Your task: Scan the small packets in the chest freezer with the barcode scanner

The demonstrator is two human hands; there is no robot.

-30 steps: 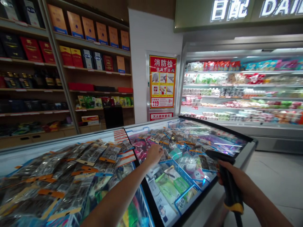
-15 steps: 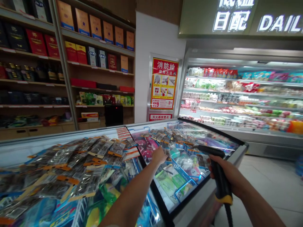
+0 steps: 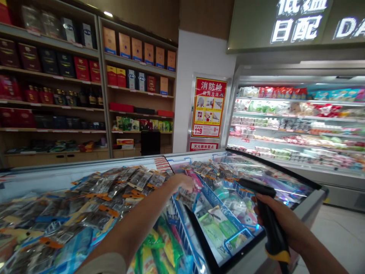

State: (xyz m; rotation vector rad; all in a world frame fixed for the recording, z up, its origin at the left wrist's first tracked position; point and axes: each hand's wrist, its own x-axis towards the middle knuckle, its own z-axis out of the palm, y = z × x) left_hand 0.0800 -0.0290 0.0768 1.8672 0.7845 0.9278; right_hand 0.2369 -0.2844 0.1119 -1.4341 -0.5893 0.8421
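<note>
My right hand is wrapped round the grip of a black barcode scanner with a yellow band near its base; its head points left over the chest freezer. Over the divider, my left hand is closed on a small clear snack packet with dark contents, which hangs below the fingers. Its fingertips are partly hidden. Many similar packets with orange and blue ends lie heaped to the left. More packets rest on the far right side.
Blue wire baskets inside the freezer hold colourful bags. A black frame bar runs between the sections. Shelves of boxes stand behind, a lit refrigerated display at right, and a red notice on the wall.
My left hand has moved left toward the divider with the packet in it. The view has turned left; my right hand still holds the scanner.
</note>
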